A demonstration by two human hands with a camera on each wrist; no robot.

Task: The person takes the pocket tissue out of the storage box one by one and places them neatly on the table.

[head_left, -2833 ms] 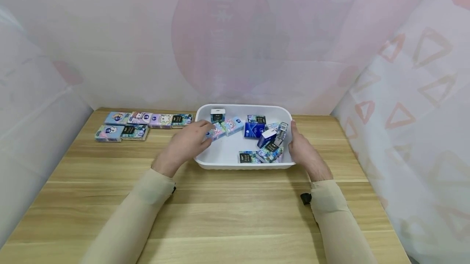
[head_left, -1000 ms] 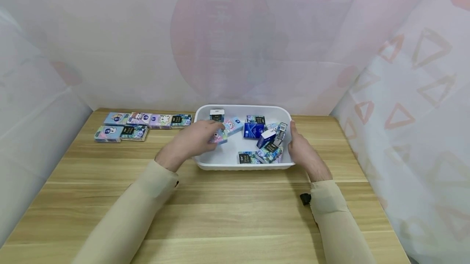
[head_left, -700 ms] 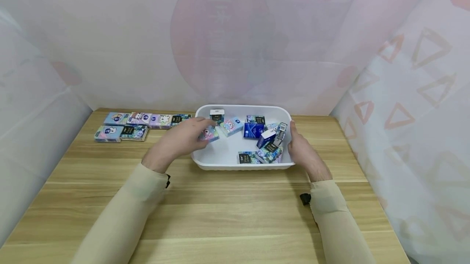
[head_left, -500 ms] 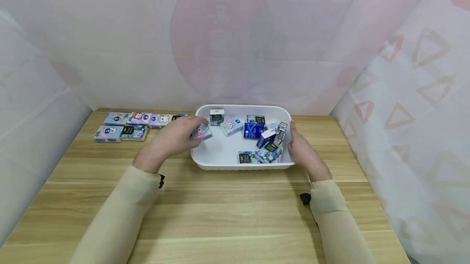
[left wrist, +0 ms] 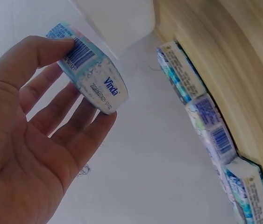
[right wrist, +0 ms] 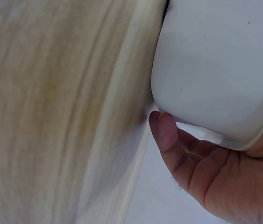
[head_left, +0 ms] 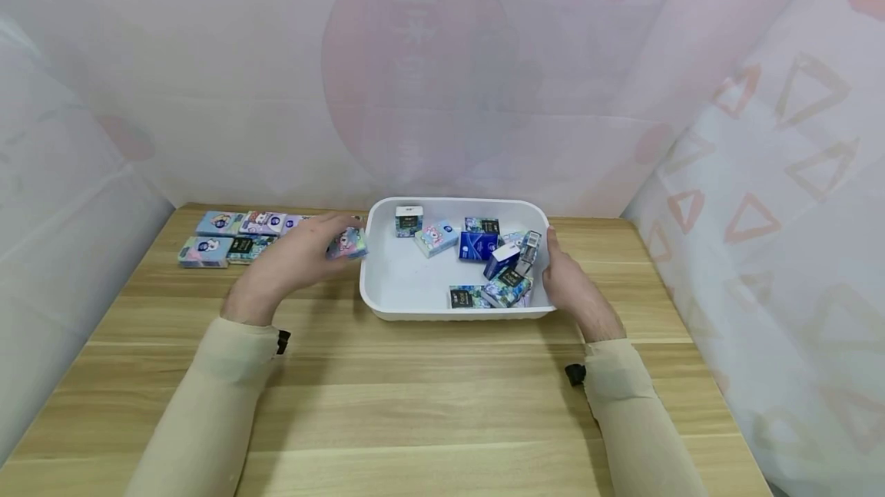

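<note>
My left hand (head_left: 293, 259) pinches a pocket tissue pack (head_left: 349, 243) between thumb and fingertips, just left of a white plastic tub (head_left: 404, 282). The left wrist view shows the pack's "Vinda" end and barcode. The right hand (head_left: 575, 286) grips the tub's right side; in the right wrist view its fingers (right wrist: 167, 133) press against the outer wall. Inside the tub lie several loose tissue packs, among them a dark blue pack (head_left: 477, 246), a pale blue pack (head_left: 437, 238) and a flower-print pack (head_left: 508, 287).
Two rows of tissue packs lie on the wooden table (head_left: 429, 412) at the back left, such as a blue pack (head_left: 204, 252) at the near end. My left hand partly covers them. Printed fabric walls (head_left: 249, 82) rise behind and at both sides.
My left hand has taken hold of a tissue pack in the tub, lifted it over the left rim and moved it left. The right hand stays at the tub's right side.
</note>
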